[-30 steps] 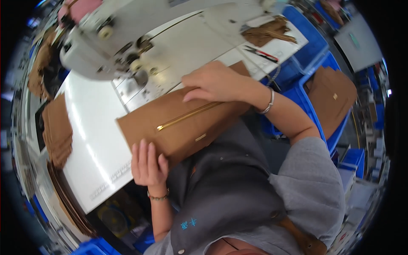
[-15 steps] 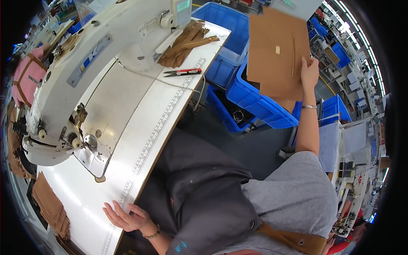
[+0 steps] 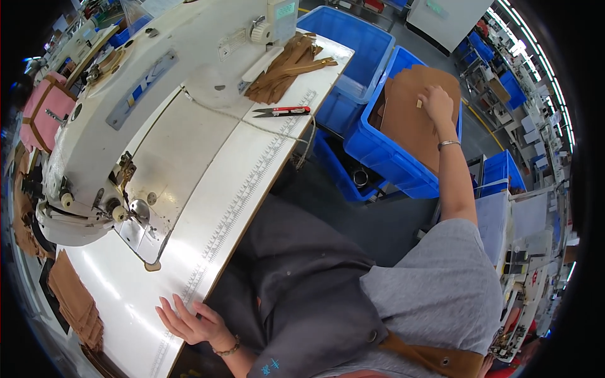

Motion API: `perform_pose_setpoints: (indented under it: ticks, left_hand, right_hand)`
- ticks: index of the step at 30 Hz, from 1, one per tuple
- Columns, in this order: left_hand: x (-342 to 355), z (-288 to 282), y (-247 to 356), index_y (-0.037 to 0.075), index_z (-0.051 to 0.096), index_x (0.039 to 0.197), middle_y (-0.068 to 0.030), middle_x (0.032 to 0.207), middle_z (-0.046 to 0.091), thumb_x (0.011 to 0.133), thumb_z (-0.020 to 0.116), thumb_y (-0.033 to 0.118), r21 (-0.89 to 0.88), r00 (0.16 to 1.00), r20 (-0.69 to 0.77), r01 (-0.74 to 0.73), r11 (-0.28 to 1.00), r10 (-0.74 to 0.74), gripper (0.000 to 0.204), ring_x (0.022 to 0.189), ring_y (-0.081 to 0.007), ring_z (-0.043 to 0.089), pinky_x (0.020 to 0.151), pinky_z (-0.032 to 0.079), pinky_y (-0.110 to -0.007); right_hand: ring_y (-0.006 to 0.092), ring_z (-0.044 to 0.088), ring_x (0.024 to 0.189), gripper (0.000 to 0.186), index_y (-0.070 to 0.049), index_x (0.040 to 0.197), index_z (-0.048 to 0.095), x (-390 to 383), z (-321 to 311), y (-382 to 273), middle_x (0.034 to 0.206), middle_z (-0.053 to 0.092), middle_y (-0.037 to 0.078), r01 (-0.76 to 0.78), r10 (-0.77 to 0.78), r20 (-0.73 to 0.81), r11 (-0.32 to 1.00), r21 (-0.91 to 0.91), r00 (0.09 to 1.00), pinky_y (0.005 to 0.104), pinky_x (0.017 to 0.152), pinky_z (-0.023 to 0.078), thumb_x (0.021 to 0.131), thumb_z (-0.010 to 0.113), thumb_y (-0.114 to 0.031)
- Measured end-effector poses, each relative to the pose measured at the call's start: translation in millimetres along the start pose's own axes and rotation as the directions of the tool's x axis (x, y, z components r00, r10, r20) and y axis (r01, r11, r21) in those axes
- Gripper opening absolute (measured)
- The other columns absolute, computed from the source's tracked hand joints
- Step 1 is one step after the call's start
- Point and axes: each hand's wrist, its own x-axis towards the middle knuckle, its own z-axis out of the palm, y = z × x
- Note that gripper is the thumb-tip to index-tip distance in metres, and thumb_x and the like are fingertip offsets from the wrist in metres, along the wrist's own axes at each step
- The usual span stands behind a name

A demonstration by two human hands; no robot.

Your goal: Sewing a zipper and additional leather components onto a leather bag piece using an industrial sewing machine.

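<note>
My right hand (image 3: 437, 104) lies on a flat brown panel (image 3: 406, 120) inside the blue bin (image 3: 403, 169). Its fingers are apart and press down near a small pale label (image 3: 419, 103) on the panel. The panel rests on other brown pieces in the bin. At the front edge of the white sewing table (image 3: 183, 242), my left hand (image 3: 192, 321) is held palm up, fingers spread, with nothing in it.
A white sewing machine (image 3: 142, 88) stands on the table. Beside it are brown zippers (image 3: 287, 69) and red-handled thread snips (image 3: 282, 111). A stack of brown pieces (image 3: 75, 299) sits at the left. Another blue bin (image 3: 353, 41) stands beyond the table's end.
My right hand has lowered the brown panel, which was held up, into the blue bin, and its fingers have spread on it. My left hand has barely moved.
</note>
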Motion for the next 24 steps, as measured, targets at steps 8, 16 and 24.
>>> perform_pose_setpoints:
  ticks: [8, 16, 24]
  left_hand:
    - [0.7, -3.0, 1.2, 0.001, 0.073, 0.123, -0.0218, 0.134, 0.069, 0.111, 0.052, 0.032, 0.004, 0.999, 0.031, 0.014, 1.000, -0.014, 0.039, 0.130, -0.0456, 0.062, 0.105, 0.055, -0.051]
    - [-0.9, -1.0, 2.9, 0.000, 0.075, 0.122, -0.0201, 0.133, 0.070, 0.107, 0.055, 0.021, -0.045, 0.999, 0.025, 0.021, 0.999, -0.020, 0.032, 0.131, -0.0435, 0.061, 0.108, 0.052, -0.049]
    - [3.8, -1.1, 4.7, 0.003, 0.078, 0.116, -0.0183, 0.127, 0.073, 0.111, 0.050, 0.034, -0.012, 0.999, 0.008, 0.032, 0.999, -0.031, 0.042, 0.124, -0.0447, 0.066, 0.101, 0.058, -0.048]
  right_hand:
    - [0.0348, 0.072, 0.097, 0.021, -0.007, 0.112, 0.074, 28.5, -34.5, -221.4, 0.106, 0.074, 0.013, 0.733, -0.593, -0.431, 0.569, 0.374, 0.680, 0.0447, 0.083, 0.058, 0.093, 0.069, -0.013]
    - [0.0327, 0.073, 0.096, 0.024, -0.007, 0.111, 0.073, 49.8, -45.6, -258.1, 0.104, 0.074, 0.012, 0.725, -0.688, -0.230, 0.638, 0.260, 0.688, 0.0454, 0.084, 0.059, 0.090, 0.062, -0.007]
    - [0.0329, 0.072, 0.084, 0.027, -0.007, 0.113, 0.076, 60.7, -61.3, -257.0, 0.098, 0.072, 0.014, 0.710, -0.508, -0.500, 0.562, 0.424, 0.701, 0.0411, 0.076, 0.058, 0.088, 0.067, -0.006]
